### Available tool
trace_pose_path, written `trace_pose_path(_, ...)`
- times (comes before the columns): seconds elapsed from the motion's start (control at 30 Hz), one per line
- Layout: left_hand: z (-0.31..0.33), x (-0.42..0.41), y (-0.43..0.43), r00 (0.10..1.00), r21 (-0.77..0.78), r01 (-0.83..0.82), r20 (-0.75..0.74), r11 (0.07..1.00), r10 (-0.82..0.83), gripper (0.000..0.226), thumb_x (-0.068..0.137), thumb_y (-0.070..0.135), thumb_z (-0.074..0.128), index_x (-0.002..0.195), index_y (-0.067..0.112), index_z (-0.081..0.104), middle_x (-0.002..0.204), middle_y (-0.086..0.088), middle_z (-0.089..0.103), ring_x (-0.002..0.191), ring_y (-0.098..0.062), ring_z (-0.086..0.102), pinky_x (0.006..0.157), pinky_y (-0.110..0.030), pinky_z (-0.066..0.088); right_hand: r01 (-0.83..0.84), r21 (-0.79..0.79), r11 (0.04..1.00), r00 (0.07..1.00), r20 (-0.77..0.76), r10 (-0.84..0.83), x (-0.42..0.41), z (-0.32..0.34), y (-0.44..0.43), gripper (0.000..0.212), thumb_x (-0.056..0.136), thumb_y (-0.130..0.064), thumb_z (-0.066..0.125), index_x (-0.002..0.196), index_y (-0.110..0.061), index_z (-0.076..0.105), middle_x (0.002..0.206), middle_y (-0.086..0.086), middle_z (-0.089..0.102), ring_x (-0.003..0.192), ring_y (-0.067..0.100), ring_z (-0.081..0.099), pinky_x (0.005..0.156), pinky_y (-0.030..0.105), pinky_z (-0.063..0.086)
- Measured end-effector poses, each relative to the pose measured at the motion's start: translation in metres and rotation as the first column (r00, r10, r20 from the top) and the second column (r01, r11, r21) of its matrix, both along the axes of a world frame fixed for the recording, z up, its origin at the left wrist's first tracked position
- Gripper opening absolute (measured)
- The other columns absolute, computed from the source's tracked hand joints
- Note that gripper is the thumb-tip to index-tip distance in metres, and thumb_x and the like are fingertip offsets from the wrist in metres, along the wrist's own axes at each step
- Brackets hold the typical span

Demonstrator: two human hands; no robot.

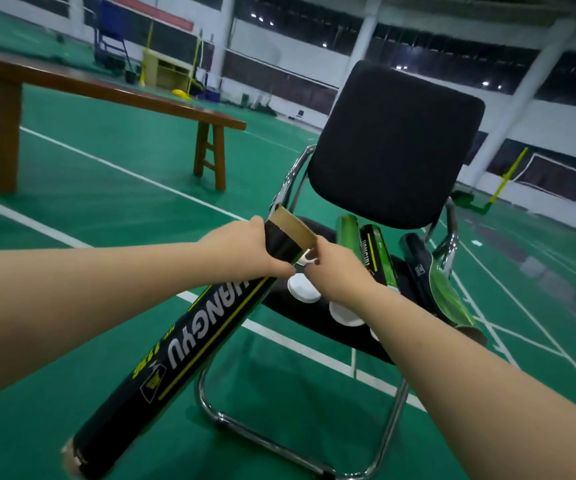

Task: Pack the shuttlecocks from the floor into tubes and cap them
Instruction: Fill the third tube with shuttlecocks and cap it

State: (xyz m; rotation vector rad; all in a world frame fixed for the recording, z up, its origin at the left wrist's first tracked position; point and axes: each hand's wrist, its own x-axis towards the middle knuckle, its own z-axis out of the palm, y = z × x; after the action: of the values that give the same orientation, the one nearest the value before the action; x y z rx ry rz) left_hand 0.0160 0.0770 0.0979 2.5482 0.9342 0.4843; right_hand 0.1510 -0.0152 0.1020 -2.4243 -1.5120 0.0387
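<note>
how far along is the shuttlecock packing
Done: unclear, the tubes on the chair hide their contents. In hand: the left hand grips a black tube while the right hand pinches a white cap at its open end. Left: capping; loose caps lie on the seat.

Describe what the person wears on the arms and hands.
No sleeves in view: the left arm and right arm are uncovered as far as the frame shows. The left hand and right hand wear no gloves; no watch, ring or wristband shows.
</note>
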Motion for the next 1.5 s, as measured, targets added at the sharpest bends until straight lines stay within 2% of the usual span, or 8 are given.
trace_pose_path(0.17, -0.026, 0.019, 0.025, 0.999, -0.051, 0.001, 0.051, 0.999, 0.001, 0.06, 0.067, 0.063, 0.067, 0.093, 0.016, 0.041, 0.077, 0.003, 0.05, 0.067, -0.011, 0.051, 0.053, -0.029, 0.04, 0.1, -0.048, 0.994, 0.992, 0.087, -0.095, 0.03, -0.021, 0.052, 0.027, 0.09, -0.019, 0.052, 0.116, -0.017, 0.047, 0.106, 0.008, 0.062, 0.088, 0.029, 0.057, 0.069, 0.033, 0.043)
trace_pose_path(0.43, -0.081, 0.028, 0.061, 0.995, -0.115, -0.031, 0.086, 0.993, 0.041, 0.062, 0.069, 0.062, 0.068, 0.098, 0.015, 0.039, 0.089, -0.001, 0.053, 0.083, -0.025, 0.053, 0.072, -0.037, 0.048, 0.238, -0.196, 0.951, 0.966, 0.149, -0.211, 0.058, -0.057, 0.111, 0.056, 0.091, -0.02, 0.045, 0.143, -0.017, 0.025, 0.143, 0.015, 0.033, 0.127, 0.04, 0.038, 0.099, 0.044, 0.035)
trace_pose_path(0.67, -0.105, 0.021, 0.074, 0.996, -0.168, 0.002, 0.089, 0.986, 0.013, 0.063, 0.07, 0.058, 0.07, 0.103, 0.014, 0.04, 0.096, -0.003, 0.058, 0.089, -0.024, 0.056, 0.077, -0.038, 0.049, 0.31, -0.221, 0.925, 0.949, 0.011, -0.316, 0.073, -0.08, 0.136, 0.063, 0.094, -0.047, 0.034, 0.148, -0.021, 0.015, 0.154, 0.012, 0.018, 0.139, 0.036, 0.019, 0.111, 0.049, 0.022)
trace_pose_path(0.9, -0.106, 0.014, 0.076, 0.996, -0.17, 0.004, 0.093, 0.985, 0.012, 0.06, 0.071, 0.058, 0.07, 0.099, 0.016, 0.038, 0.091, 0.0, 0.054, 0.083, -0.021, 0.052, 0.069, -0.033, 0.044, 0.301, -0.23, 0.925, 0.953, 0.041, -0.3, 0.077, -0.078, 0.139, 0.055, 0.093, -0.049, 0.035, 0.143, -0.034, 0.021, 0.146, 0.018, 0.026, 0.131, 0.041, 0.025, 0.108, 0.048, 0.024)
trace_pose_path(1.07, -0.106, 0.009, 0.069, 0.996, -0.164, 0.006, 0.092, 0.986, 0.009, 0.062, 0.069, 0.059, 0.07, 0.1, 0.015, 0.039, 0.087, 0.002, 0.053, 0.082, -0.021, 0.053, 0.068, -0.033, 0.045, 0.284, -0.227, 0.932, 0.957, 0.012, -0.289, 0.067, -0.07, 0.134, 0.056, 0.089, -0.042, 0.04, 0.143, -0.029, 0.027, 0.142, 0.023, 0.03, 0.127, 0.042, 0.031, 0.101, 0.044, 0.03)
trace_pose_path(1.23, -0.101, -0.002, 0.059, 0.995, -0.177, 0.007, 0.099, 0.984, 0.011, 0.063, 0.068, 0.06, 0.071, 0.101, 0.015, 0.041, 0.092, -0.001, 0.058, 0.085, -0.022, 0.056, 0.074, -0.036, 0.049, 0.21, 0.031, 0.977, 0.977, 0.033, -0.211, 0.039, -0.049, 0.118, 0.048, 0.089, -0.038, 0.037, 0.133, -0.018, 0.035, 0.132, 0.02, 0.039, 0.118, 0.038, 0.037, 0.088, 0.042, 0.032)
trace_pose_path(1.33, -0.097, -0.015, 0.047, 0.992, -0.171, -0.011, 0.123, 0.985, 0.032, 0.063, 0.067, 0.06, 0.071, 0.101, 0.016, 0.042, 0.097, -0.003, 0.061, 0.089, -0.023, 0.057, 0.077, -0.037, 0.049, 0.123, 0.261, 0.958, 0.989, -0.113, -0.096, 0.015, -0.038, 0.097, 0.047, 0.089, -0.039, 0.04, 0.131, -0.019, 0.033, 0.127, 0.015, 0.048, 0.111, 0.034, 0.041, 0.088, 0.041, 0.036)
trace_pose_path(1.5, -0.095, -0.046, 0.013, 0.984, -0.222, 0.053, 0.177, 0.974, -0.013, 0.06, 0.065, 0.056, 0.075, 0.101, 0.019, 0.043, 0.091, 0.006, 0.059, 0.086, -0.017, 0.056, 0.073, -0.032, 0.047, 0.069, 0.479, 0.875, 0.916, -0.379, 0.135, -0.039, -0.034, 0.04, 0.049, 0.086, -0.034, 0.056, 0.13, -0.035, 0.034, 0.127, -0.001, 0.037, 0.1, 0.013, 0.044, 0.083, 0.029, 0.036)
